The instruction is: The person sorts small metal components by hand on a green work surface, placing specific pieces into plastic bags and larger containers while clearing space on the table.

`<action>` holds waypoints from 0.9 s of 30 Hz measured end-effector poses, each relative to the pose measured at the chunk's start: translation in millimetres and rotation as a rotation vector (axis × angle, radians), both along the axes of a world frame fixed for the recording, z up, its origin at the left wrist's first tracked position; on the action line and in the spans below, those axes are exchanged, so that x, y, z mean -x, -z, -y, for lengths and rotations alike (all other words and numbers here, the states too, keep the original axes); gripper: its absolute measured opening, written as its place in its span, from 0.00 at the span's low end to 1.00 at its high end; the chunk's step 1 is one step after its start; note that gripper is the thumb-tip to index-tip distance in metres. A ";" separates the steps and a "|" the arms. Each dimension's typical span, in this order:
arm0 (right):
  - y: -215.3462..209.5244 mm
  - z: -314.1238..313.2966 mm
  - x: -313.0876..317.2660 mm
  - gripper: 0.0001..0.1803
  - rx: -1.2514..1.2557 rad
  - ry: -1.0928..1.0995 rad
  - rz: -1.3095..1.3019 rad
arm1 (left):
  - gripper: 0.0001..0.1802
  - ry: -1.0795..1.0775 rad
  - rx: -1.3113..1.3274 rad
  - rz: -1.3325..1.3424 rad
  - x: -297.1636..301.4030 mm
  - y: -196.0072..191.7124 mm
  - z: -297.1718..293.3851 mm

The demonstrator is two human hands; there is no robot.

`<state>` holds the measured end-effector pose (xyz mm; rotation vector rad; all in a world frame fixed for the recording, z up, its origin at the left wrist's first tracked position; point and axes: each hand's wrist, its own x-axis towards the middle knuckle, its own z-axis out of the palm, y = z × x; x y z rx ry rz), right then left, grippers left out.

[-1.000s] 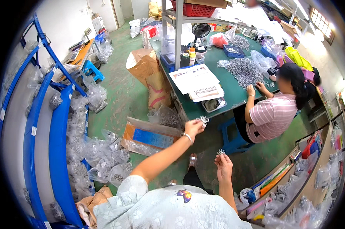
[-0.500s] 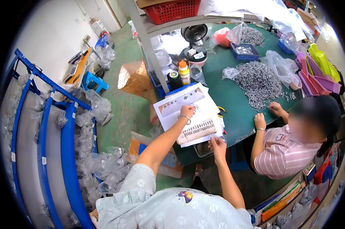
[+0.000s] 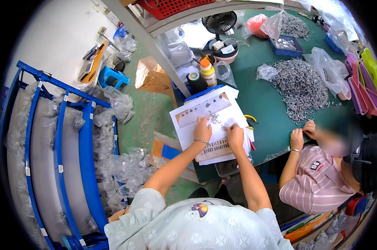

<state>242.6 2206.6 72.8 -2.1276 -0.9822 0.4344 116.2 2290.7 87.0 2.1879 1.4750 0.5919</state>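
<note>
Resting on a stack of white printed paper sheets (image 3: 213, 121) at the near edge of the green surface (image 3: 267, 104), both hands work side by side. Left hand (image 3: 202, 130), bracelet at the wrist, lies fingers-down on the paper, fingertips touching a small cluster of silvery metal pieces (image 3: 214, 118). Right hand (image 3: 234, 134) sits just beside it, fingertips bent onto a second small metal piece (image 3: 225, 125); whether either hand pinches a piece or only presses it, cannot tell. Paper likely serves as a pale backing so the small parts show up. Large heap of grey metal rings (image 3: 299, 85) lies well apart, nearer a seated person in a striped pink shirt (image 3: 317, 183). Shape of the small pieces too fine to make out; lower sheets hidden under the hands
</note>
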 end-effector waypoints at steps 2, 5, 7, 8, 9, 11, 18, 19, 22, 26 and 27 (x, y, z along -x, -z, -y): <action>-17.7 4.8 5.7 0.11 0.044 -0.025 -0.038 | 0.10 0.036 0.030 0.048 13.6 3.9 14.1; -26.3 13.0 12.8 0.12 0.107 -0.127 0.072 | 0.09 0.083 0.219 0.198 20.3 -9.5 50.1; -22.6 18.1 17.3 0.13 0.123 -0.161 0.177 | 0.08 0.158 0.170 0.199 26.9 -17.7 72.9; -16.6 17.3 19.3 0.13 0.111 -0.152 0.216 | 0.08 0.195 0.139 0.197 32.1 -22.4 81.8; -16.4 18.2 21.3 0.13 0.101 -0.142 0.257 | 0.07 0.211 0.170 0.187 38.6 -23.5 89.1; -23.2 31.7 27.5 0.13 0.001 -0.089 0.196 | 0.07 0.251 0.235 0.164 54.2 -25.1 102.5; -69.1 158.7 113.1 0.11 -0.371 0.008 -0.074 | 0.14 -0.118 1.638 0.760 89.4 -20.9 159.9; -78.4 174.7 132.5 0.11 -0.419 0.023 -0.057 | 0.14 -0.069 1.795 0.807 96.3 -14.0 172.7; -75.1 224.5 201.6 0.12 -0.374 0.107 -0.008 | 0.23 0.563 2.334 0.932 117.3 36.5 217.4; -10.2 309.8 265.8 0.17 -0.270 0.534 0.088 | 0.26 1.018 2.862 0.766 146.9 55.2 315.2; -17.1 331.5 274.7 0.19 -0.270 0.639 0.097 | 0.24 0.711 2.300 0.491 170.1 37.0 350.9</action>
